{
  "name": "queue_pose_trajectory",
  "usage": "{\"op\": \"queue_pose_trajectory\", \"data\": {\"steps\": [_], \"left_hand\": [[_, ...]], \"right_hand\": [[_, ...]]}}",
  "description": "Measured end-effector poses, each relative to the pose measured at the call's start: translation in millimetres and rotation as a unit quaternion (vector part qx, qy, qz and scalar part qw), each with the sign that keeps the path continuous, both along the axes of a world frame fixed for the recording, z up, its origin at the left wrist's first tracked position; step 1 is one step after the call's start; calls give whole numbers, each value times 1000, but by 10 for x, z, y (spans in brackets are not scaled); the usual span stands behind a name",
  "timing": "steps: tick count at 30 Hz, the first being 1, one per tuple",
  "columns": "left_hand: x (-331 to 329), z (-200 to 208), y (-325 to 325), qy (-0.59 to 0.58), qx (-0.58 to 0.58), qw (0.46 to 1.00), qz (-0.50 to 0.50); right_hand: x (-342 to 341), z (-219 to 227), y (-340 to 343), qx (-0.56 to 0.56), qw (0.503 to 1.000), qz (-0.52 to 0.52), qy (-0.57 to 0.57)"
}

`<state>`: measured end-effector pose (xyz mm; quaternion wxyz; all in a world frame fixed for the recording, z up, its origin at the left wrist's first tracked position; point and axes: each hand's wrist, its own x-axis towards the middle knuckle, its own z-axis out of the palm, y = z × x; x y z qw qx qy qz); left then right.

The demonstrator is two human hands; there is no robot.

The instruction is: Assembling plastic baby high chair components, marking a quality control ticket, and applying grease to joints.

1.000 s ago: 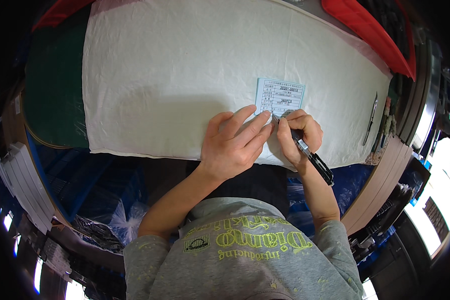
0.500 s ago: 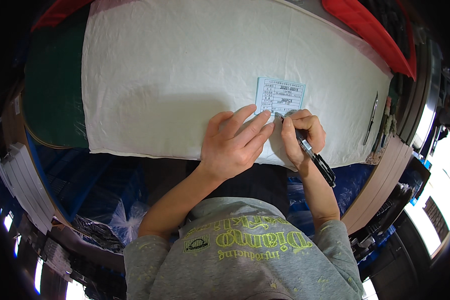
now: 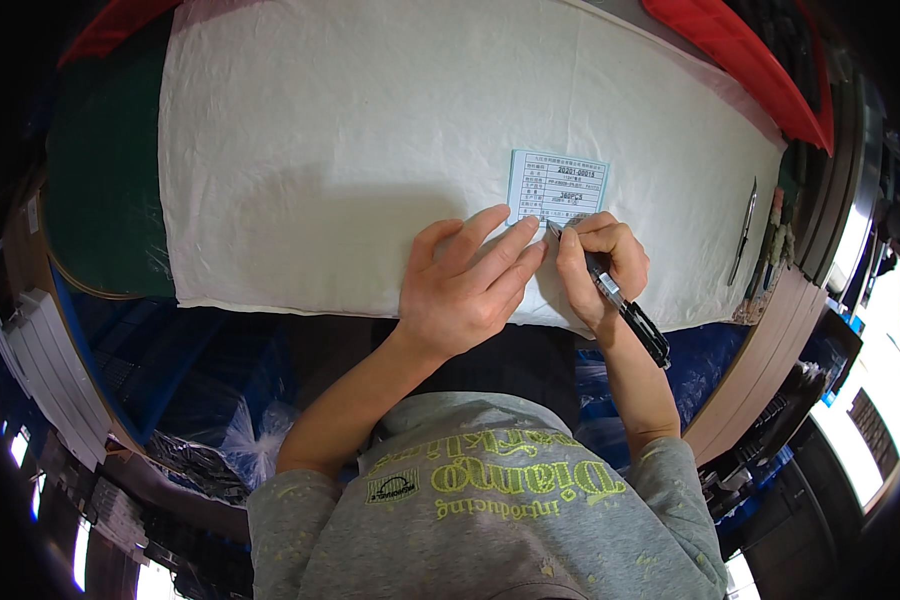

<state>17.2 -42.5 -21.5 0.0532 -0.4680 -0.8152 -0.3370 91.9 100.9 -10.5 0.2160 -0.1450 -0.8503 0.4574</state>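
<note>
A light blue paper label (image 3: 558,185) printed with a table lies on the white cloth. My left hand (image 3: 467,280) rests spread on the cloth, its fingertips on the label's lower left edge. A black and silver pen (image 3: 625,312) is gripped in my right hand (image 3: 607,262), its tip against the lower part of the label. The fingers of that hand cover the label's lower right corner.
White cloth (image 3: 320,110) covers the table, with a green surface (image 3: 105,170) to its left. Red bins (image 3: 745,70) stand at the far corners. A thin, dark pointed tool (image 3: 742,232) lies near the right edge. Plastic-wrapped blue crates (image 3: 210,400) sit below the table's front left.
The pen tip and my right hand have shifted very slightly left on the label. My left hand stays almost in place.
</note>
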Motion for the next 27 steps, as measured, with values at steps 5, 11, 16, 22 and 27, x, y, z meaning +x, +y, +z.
{"op": "queue_pose_trajectory", "data": {"steps": [5, 11, 16, 22, 27], "left_hand": [[-1, 1, 1, -5, 1, 1000, -1], [2, -3, 2, 1, 2, 1000, 1], [3, -9, 4, 7, 2, 1000, 6], [6, -27, 5, 14, 8, 1000, 9], [4, -22, 4, 12, 4, 1000, 5]], "right_hand": [[0, 8, 0, -11, 1000, -5, -3], [4, -52, 14, -7, 999, -8, 33], [-10, -58, 40, -6, 998, -28, 54], [-13, -23, 41, -10, 999, -13, 47], [9, 1, 24, -20, 1000, -4, 4]]}}
